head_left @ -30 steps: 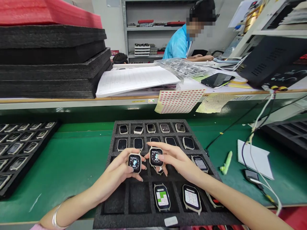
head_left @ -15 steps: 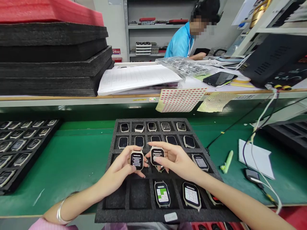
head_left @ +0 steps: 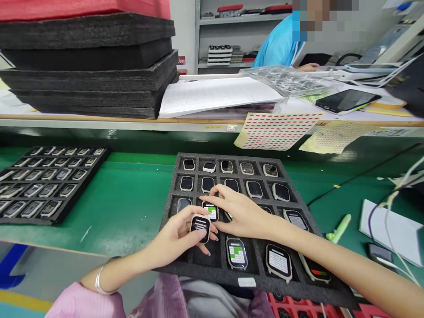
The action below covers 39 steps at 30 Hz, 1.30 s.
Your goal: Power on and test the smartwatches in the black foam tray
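A black foam tray (head_left: 195, 269) with square pockets lies in front of me on the green mat and holds several smartwatch bodies. My left hand (head_left: 175, 238) grips one watch (head_left: 200, 227) with a lit text screen over the tray's near rows. My right hand (head_left: 240, 212) rests over the tray's middle row, its fingers closed around a second watch (head_left: 211, 211) with a green and white screen. Two more lit watches (head_left: 237, 253) lie in the near row to the right of my hands.
A second foam tray (head_left: 59, 216) full of watches lies at the left. Black foam sheets (head_left: 89, 66) are stacked on the raised shelf, beside papers (head_left: 215, 95) and a tablet (head_left: 347, 100). A person in blue (head_left: 278, 46) sits behind. Cables (head_left: 391, 212), a green pen (head_left: 339, 226) and white paper lie right.
My view has swung left and down. My right hand has lowered its watch toward the tray's middle row, and that screen changed from text to green and white. My left hand still holds its watch.
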Each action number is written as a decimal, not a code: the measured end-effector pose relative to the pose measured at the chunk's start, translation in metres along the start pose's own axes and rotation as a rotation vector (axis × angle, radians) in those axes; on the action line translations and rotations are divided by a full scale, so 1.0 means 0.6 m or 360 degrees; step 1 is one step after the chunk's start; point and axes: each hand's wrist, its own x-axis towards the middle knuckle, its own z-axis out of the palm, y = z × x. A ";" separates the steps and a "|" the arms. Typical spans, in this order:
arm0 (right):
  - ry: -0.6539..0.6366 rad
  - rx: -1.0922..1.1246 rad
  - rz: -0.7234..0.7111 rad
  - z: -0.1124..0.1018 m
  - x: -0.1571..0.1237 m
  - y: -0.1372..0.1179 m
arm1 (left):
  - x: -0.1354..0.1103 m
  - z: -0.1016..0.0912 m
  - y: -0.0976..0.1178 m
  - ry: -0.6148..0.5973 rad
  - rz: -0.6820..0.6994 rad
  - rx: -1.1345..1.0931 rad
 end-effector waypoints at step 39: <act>-0.0190 -0.0032 -0.0164 0.020 0.097 -0.040 | -0.046 -0.037 0.044 0.0430 0.0137 -0.0044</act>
